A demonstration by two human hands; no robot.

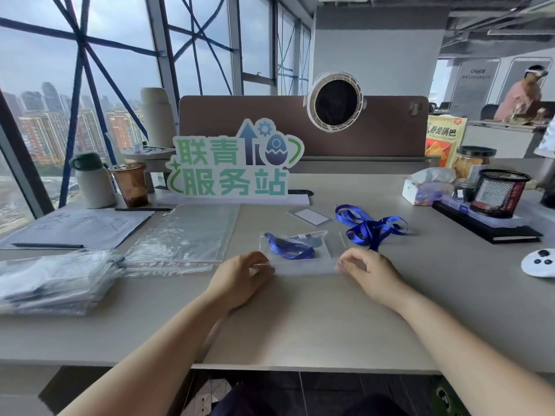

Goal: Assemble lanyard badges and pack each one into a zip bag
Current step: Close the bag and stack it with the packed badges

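A clear zip bag [303, 262] lies flat on the desk in front of me, with a blue lanyard badge [289, 246] inside it. My left hand [243, 273] pinches the bag's near left corner. My right hand [368, 270] pinches its near right corner. Loose blue lanyards [371, 225] lie in a tangle just beyond the right hand. A clear badge holder with a white card [310, 217] sits behind the bag. A stack of empty zip bags [186, 235] lies to the left, and a pile of packed bags [57, 280] sits at the far left.
A standing sign [234, 163] and a brown divider [303, 127] close off the back of the desk. Cups and a bottle [93, 181] stand at the back left beside a paper sheet [78, 226]. A mesh pen holder [500, 192], a tissue box [426, 189] and a white controller [540, 262] occupy the right.
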